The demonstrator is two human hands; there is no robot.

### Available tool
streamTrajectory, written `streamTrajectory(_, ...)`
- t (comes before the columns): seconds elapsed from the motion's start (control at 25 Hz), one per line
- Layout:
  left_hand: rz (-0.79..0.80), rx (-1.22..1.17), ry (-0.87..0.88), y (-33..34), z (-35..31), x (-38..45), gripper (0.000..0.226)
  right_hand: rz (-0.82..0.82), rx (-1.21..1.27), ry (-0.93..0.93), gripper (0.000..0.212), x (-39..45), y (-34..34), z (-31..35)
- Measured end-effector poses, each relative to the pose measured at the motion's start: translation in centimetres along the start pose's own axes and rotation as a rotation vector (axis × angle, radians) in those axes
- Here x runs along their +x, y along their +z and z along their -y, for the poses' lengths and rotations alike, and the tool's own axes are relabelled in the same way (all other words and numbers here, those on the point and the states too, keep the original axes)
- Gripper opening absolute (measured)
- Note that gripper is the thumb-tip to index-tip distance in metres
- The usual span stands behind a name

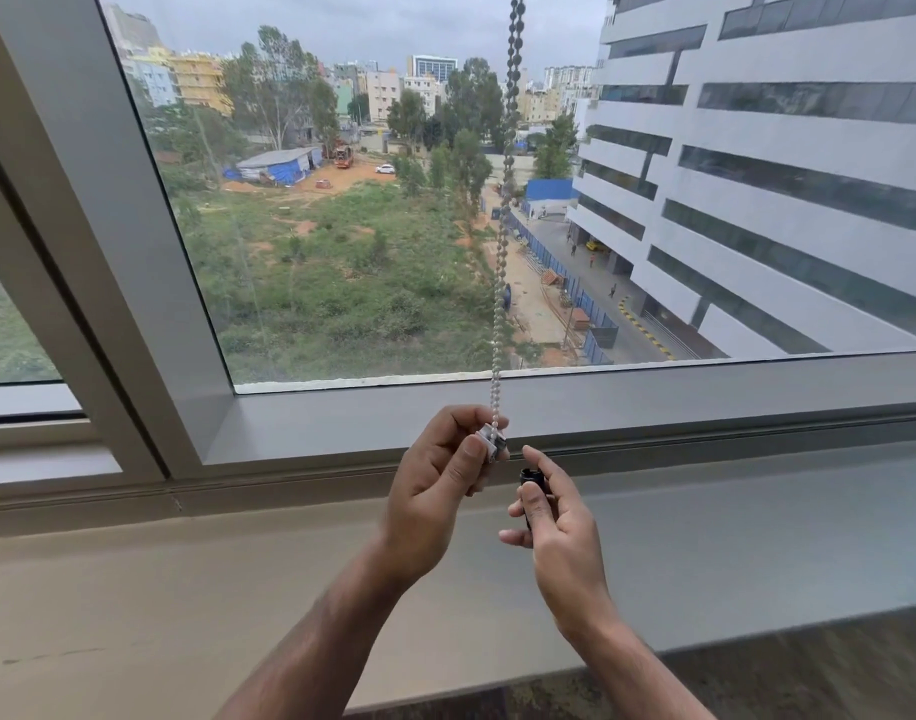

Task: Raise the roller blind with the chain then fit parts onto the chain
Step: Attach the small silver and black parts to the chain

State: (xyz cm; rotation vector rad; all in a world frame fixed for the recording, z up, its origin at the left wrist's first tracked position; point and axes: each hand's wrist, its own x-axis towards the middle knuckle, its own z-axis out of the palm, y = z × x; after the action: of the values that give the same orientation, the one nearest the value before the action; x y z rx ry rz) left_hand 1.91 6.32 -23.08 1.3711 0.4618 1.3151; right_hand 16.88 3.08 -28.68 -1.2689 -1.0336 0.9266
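A white bead chain (503, 241) hangs straight down in front of the window glass from beyond the top of the view. Its lower end runs into a small white clip part (491, 443), which my left hand (435, 491) pinches between thumb and fingers. Just to the right and slightly lower, my right hand (557, 517) holds a small black cylindrical part (529, 478) between thumb and forefinger. The black part is a short gap away from the white one. The roller blind itself is out of view.
The grey window frame (653, 402) runs across behind my hands, with a slanted mullion (108, 226) at the left. Below lies a wide beige sill (186, 589), and a dark stone ledge edge (809, 662) shows at the lower right.
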Motion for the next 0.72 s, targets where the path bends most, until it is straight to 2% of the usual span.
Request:
streamTrajectory(0.16,0.074,0.205,0.001,-1.1,1.4,-1.1,0.018,0.012,0.047,0.015,0.039,-1.5,-0.2,0.8)
streamTrajectory(0.4,0.103,0.394,-0.020,-2.9,3.3,-2.5,0.021,-0.029,0.080,-0.040,0.017,-3.7,-0.3,1.1)
streamTrajectory(0.72,0.060,0.499,-0.013,-4.4,3.1,-2.8,0.029,-0.019,0.178,0.014,0.026,-5.3,-0.5,0.8)
